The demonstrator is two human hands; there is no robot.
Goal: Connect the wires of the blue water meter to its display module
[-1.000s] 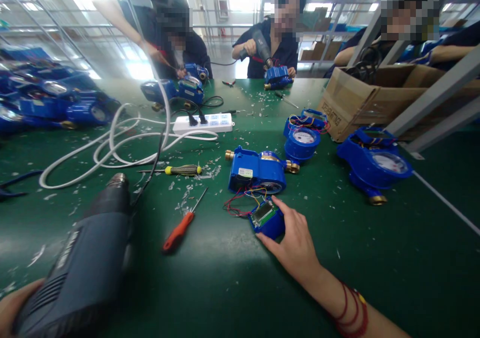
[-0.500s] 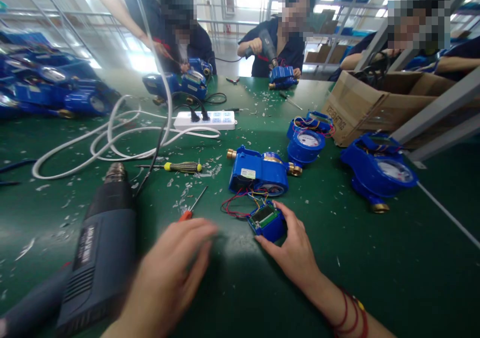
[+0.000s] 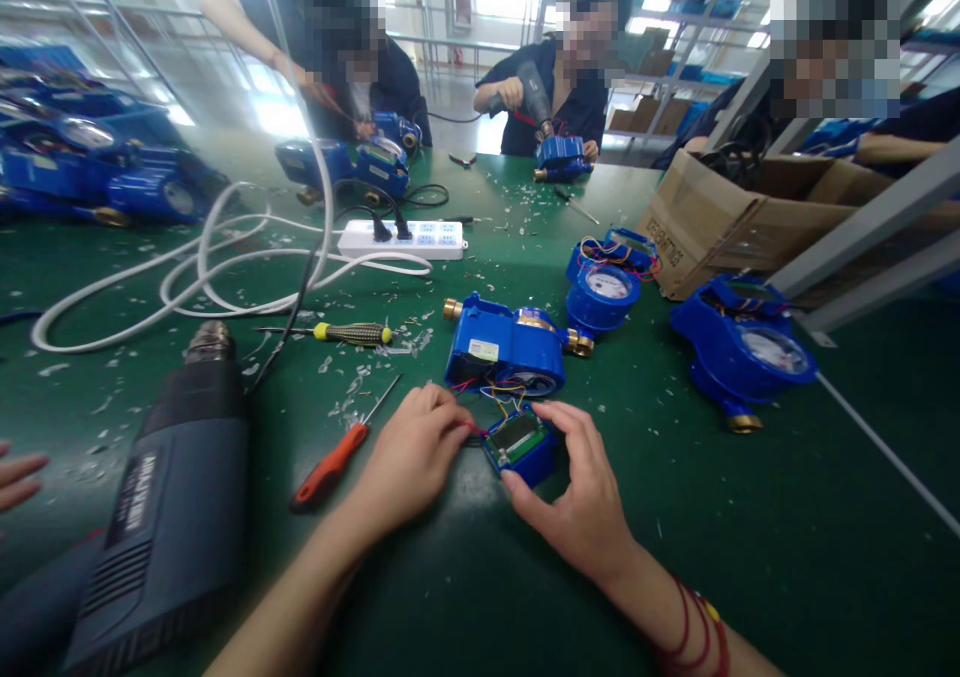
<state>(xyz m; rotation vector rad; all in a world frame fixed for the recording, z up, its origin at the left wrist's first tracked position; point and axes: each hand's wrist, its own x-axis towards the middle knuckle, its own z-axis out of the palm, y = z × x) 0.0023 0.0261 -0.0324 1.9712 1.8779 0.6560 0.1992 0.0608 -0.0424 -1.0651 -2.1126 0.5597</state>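
My right hand (image 3: 581, 487) grips a small blue display module (image 3: 519, 445) with a green circuit board and a dark screen, thumb at the near side and fingers at the far right. Left of the module, my left hand (image 3: 420, 447) is closed, its fingertips pinching the red wires (image 3: 474, 428) at the module's edge. Thin coloured wires run from the module to a blue water meter (image 3: 504, 347) with brass ends, lying just beyond it. An orange-handled screwdriver (image 3: 330, 467) lies beside my left forearm.
A heat gun (image 3: 169, 497) lies at the left, near another person's fingers (image 3: 19, 477). Beyond are a yellow-black screwdriver (image 3: 354, 333), a white power strip (image 3: 405, 240) and looped cable. Two blue meters (image 3: 600, 282) (image 3: 750, 352) and a cardboard box (image 3: 720, 222) stand right. Co-workers sit opposite.
My left hand has moved right and forward to the red wires and closed on them, uncovering the orange screwdriver handle. My right hand still holds the module. Another person's fingers have appeared at the left.
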